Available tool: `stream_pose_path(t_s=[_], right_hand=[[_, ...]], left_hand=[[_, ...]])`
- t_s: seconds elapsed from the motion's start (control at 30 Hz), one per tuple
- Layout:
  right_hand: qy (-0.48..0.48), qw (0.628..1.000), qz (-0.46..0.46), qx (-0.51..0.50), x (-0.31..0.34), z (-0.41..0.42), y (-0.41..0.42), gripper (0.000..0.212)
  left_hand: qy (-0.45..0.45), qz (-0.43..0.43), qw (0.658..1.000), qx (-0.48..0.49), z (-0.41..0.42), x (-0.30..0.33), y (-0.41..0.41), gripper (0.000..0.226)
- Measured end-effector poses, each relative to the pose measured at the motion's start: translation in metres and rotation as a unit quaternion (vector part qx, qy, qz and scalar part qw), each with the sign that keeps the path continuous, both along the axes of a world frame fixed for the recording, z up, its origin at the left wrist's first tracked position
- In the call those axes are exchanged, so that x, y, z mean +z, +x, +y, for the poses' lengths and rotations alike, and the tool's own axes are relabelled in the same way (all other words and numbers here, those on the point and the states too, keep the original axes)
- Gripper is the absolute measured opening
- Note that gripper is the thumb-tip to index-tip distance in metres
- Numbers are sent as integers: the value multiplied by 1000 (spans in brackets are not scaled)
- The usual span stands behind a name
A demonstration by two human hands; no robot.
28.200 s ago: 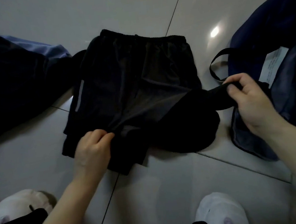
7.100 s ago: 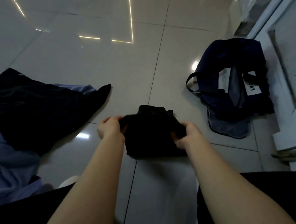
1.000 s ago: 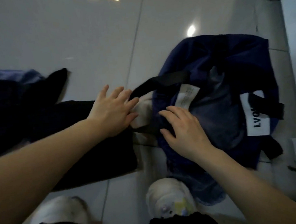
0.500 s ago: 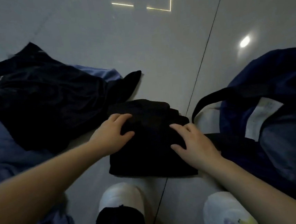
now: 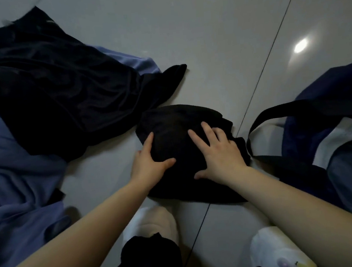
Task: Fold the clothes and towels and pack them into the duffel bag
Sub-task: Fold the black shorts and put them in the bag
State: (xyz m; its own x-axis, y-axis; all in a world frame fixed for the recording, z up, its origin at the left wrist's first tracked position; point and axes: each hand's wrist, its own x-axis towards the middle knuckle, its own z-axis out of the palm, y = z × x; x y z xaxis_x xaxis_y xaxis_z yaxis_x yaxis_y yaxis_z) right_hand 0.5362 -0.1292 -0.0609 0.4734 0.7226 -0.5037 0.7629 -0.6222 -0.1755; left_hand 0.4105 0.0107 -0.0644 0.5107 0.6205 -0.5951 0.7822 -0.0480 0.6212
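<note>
The folded black garment (image 5: 185, 154) lies as a compact dark bundle on the tiled floor (image 5: 205, 44), straight ahead of the person and between both hands; its long axis seems to run from near the feet away toward the far tiles, though the dark cloth hides its edges. The left hand (image 5: 150, 166) rests on the bundle's left flank, thumb spread across the top and fingers (image 5: 149, 141) reaching along the side, wide and fairly straight, not visibly curled under the cloth; the right hand (image 5: 220, 155) lies flat on top toward the right edge, fingers splayed and pressing down, holding nothing in a pinch. The duffel bag (image 5: 332, 139) sits just to the right, its black strap (image 5: 276, 113) looping beside the bundle and its mouth open toward the garment; so the right hand is the nearer one to the bag, and the coming move, as I judge it, is a short carry rightward into that opening, which calls for both hands to slip under the flanks so the folds stay together. To the left, well apart from the bag, a loose dark garment (image 5: 59, 90) lies over blue cloth (image 5: 14, 181), not yet folded; white slippers (image 5: 155, 223) show at the bottom.
</note>
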Motion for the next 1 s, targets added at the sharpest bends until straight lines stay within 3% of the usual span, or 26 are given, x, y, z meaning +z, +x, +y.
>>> stream_pose_path(t_s=[0.23,0.37,0.43,0.5,0.57,0.63,0.7,0.77,0.83,0.93,1.0], right_hand=[[9,1000,-7,-12,2,10,-6,112],[98,991,87,-22,0,19,-4,92],[185,963,184,-71,-7,17,-1,79],[289,906,261,-166,-14,7,-2,60],[360,844,276,-286,-14,-10,-7,45],[386,808,263,-358,-9,-30,-11,40],[380,835,232,-325,0,-50,-16,42],[356,902,134,-205,6,-61,-17,47],[310,945,64,-83,8,-58,-8,50],[185,978,87,-46,8,-37,10,55],[123,985,110,-42,5,-31,17,58]], left_hand=[[-109,-137,983,58,10,30,4,95],[-76,-201,976,-30,7,51,11,93],[-21,-188,974,-128,1,54,14,93],[42,-149,963,-219,-8,49,17,93],[80,-117,949,-280,-18,37,18,92],[123,-90,927,-342,-31,25,17,91],[160,-47,900,-403,-44,15,16,90],[177,-20,880,-440,-54,9,15,86],[190,-14,872,-451,-60,8,14,79],[191,-20,873,-449,-57,10,5,67],[155,-69,877,-449,-49,17,-4,56]])
